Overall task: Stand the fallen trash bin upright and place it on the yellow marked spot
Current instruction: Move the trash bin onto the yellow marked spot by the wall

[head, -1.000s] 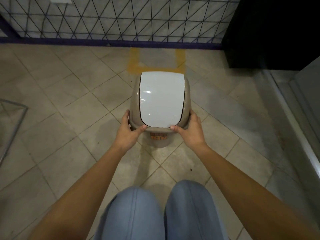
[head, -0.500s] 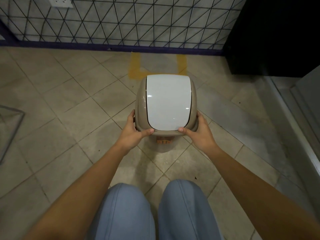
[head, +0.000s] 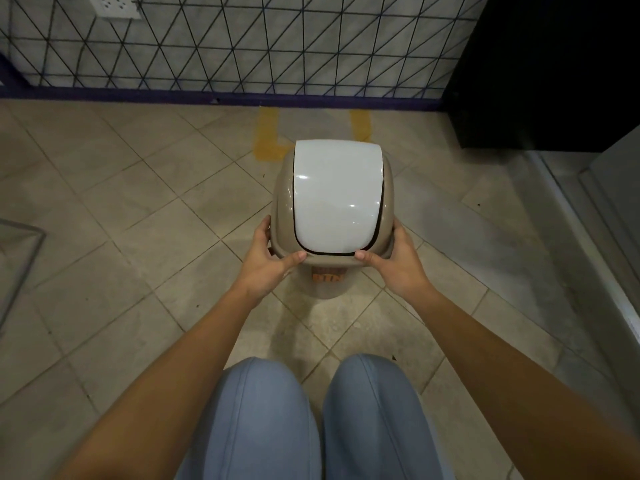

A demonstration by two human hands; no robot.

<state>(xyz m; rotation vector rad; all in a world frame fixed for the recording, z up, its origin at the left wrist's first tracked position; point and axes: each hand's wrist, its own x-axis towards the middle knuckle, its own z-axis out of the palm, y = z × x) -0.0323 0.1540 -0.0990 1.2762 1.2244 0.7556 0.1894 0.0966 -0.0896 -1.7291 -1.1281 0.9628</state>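
The trash bin [head: 334, 199] is beige with a white swing lid and stands upright, seen from above, with an orange label on its near side. My left hand [head: 266, 261] grips its left rim, thumb on the front edge. My right hand [head: 394, 261] grips the right rim the same way. The yellow marked spot [head: 268, 136] is a painted outline on the tiles just beyond the bin, close to the wall; the bin hides its near edge. I cannot tell whether the bin's base touches the floor.
A wall with black wire mesh [head: 242, 46] and a purple baseboard runs behind the spot. A dark cabinet [head: 547, 71] stands at the far right, with a grey ledge [head: 595, 237] along the right side. A wire frame [head: 17, 258] pokes in at the left. My knees are below.
The bin, held in both hands, has moved away from me toward the wall and now covers more of the yellow outline's near edge.
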